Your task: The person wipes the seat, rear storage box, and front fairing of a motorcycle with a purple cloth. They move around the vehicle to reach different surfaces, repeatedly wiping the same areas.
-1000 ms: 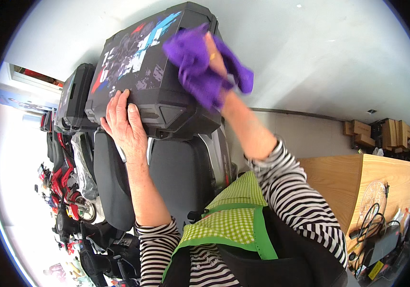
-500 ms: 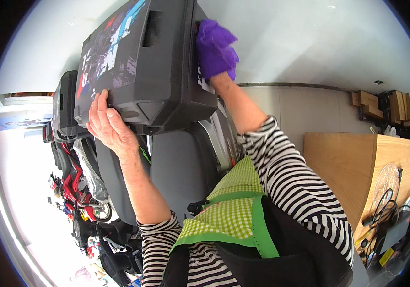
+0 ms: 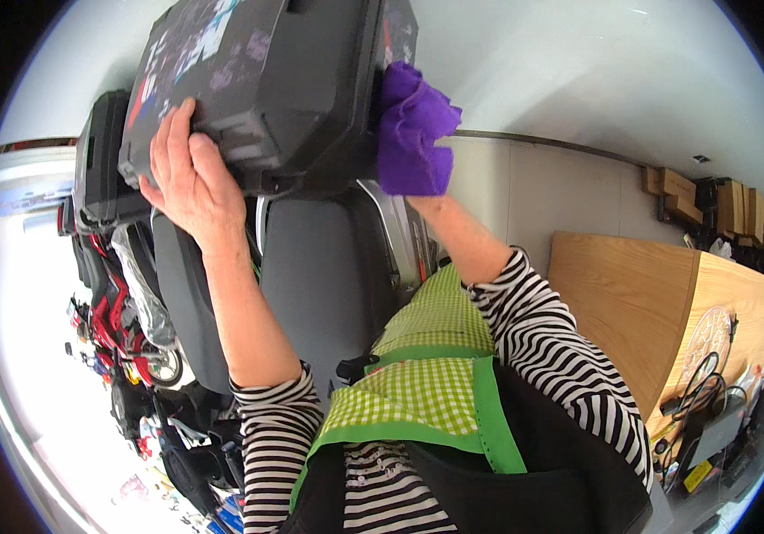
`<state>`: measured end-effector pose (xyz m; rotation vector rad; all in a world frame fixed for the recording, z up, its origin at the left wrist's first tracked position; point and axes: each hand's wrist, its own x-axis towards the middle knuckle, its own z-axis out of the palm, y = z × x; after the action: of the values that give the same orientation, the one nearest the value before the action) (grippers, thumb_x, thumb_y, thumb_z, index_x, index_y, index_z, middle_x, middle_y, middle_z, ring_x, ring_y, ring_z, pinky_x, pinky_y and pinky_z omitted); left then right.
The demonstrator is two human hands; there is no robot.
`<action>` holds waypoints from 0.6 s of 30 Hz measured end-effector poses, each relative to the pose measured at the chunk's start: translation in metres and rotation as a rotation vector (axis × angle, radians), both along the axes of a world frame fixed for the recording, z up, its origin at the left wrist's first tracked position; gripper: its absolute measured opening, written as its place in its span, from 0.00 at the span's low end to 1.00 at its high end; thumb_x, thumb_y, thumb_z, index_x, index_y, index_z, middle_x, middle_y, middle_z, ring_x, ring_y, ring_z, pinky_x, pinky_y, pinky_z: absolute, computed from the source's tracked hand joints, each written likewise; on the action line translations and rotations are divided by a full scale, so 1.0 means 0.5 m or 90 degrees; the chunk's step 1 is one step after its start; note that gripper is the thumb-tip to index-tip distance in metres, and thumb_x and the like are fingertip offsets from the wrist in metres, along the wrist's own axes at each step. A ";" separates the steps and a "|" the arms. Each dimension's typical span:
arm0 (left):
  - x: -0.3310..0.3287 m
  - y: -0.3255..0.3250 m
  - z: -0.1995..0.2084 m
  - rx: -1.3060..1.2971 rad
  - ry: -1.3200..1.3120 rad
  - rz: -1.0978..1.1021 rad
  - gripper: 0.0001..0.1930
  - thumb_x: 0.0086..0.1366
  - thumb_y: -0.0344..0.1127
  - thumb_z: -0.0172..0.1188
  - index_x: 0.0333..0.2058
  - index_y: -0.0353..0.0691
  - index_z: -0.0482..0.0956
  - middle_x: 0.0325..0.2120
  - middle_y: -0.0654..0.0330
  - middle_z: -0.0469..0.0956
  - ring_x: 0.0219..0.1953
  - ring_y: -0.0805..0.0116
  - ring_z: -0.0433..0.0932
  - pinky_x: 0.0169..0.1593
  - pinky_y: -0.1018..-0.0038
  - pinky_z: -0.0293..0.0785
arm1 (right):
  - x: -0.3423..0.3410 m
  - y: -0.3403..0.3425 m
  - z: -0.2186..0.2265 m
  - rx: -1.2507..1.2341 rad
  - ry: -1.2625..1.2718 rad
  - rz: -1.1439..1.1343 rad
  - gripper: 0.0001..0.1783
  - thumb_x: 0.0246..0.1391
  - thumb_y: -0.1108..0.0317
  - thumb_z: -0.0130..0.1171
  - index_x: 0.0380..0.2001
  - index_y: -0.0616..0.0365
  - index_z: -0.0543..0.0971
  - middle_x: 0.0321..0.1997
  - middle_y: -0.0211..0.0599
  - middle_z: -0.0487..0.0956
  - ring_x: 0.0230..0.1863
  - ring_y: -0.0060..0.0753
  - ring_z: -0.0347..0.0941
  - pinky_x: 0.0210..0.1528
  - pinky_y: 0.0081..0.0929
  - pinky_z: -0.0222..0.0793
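Observation:
A large black hard case (image 3: 311, 98) with white, red and blue graphics sits behind a motorcycle's dark grey seat (image 3: 315, 267). My left hand (image 3: 191, 178) lies on the near left part of the case, its fingers stretched over the surface. On the other side, a crumpled purple cloth (image 3: 413, 133) covers my right hand. That hand presses the cloth at the right side of the case, by its near corner. The cloth hides its fingers.
Another black case (image 3: 101, 160) stands at the left. Beyond it are a red motorcycle (image 3: 110, 307) and several others. To the right are a wooden desk (image 3: 622, 294) with black cables (image 3: 707, 378) and some cardboard boxes (image 3: 676, 189) along the wall.
My right hand and the purple cloth have slid along the case's right side toward its near corner. My left hand stays on the case. The whole view has shifted slightly.

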<state>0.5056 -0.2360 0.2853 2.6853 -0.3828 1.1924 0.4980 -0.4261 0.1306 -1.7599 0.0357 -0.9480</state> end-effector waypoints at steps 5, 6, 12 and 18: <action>0.004 0.002 -0.005 0.012 -0.012 -0.013 0.19 0.71 0.44 0.41 0.54 0.56 0.77 0.55 0.65 0.75 0.61 0.65 0.69 0.66 0.40 0.40 | 0.042 -0.028 0.040 0.278 0.169 0.176 0.15 0.66 0.64 0.47 0.54 0.53 0.73 0.48 0.35 0.78 0.51 0.32 0.74 0.55 0.32 0.67; 0.006 0.002 -0.008 0.019 -0.016 -0.014 0.19 0.72 0.45 0.41 0.54 0.57 0.77 0.55 0.66 0.75 0.61 0.65 0.69 0.66 0.40 0.40 | 0.051 -0.029 0.044 0.466 0.118 0.244 0.15 0.68 0.62 0.46 0.54 0.52 0.72 0.47 0.33 0.78 0.50 0.30 0.74 0.54 0.31 0.68; 0.033 0.022 -0.020 0.098 -0.046 -0.043 0.20 0.74 0.49 0.39 0.57 0.58 0.74 0.55 0.67 0.74 0.60 0.66 0.69 0.66 0.42 0.43 | 0.081 -0.100 -0.003 0.686 0.266 0.425 0.30 0.67 0.46 0.44 0.65 0.50 0.65 0.63 0.32 0.70 0.62 0.28 0.66 0.66 0.31 0.59; 0.055 0.037 -0.021 0.117 -0.074 -0.105 0.13 0.71 0.32 0.49 0.52 0.49 0.77 0.49 0.66 0.79 0.53 0.70 0.76 0.59 0.69 0.56 | 0.156 -0.132 -0.081 0.827 0.341 0.426 0.32 0.62 0.40 0.48 0.57 0.53 0.72 0.60 0.39 0.73 0.58 0.35 0.68 0.62 0.42 0.62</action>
<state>0.5333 -0.2177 0.2750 2.6759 -0.7508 1.3256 0.5760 -0.4922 0.0900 -0.6373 0.3093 0.1368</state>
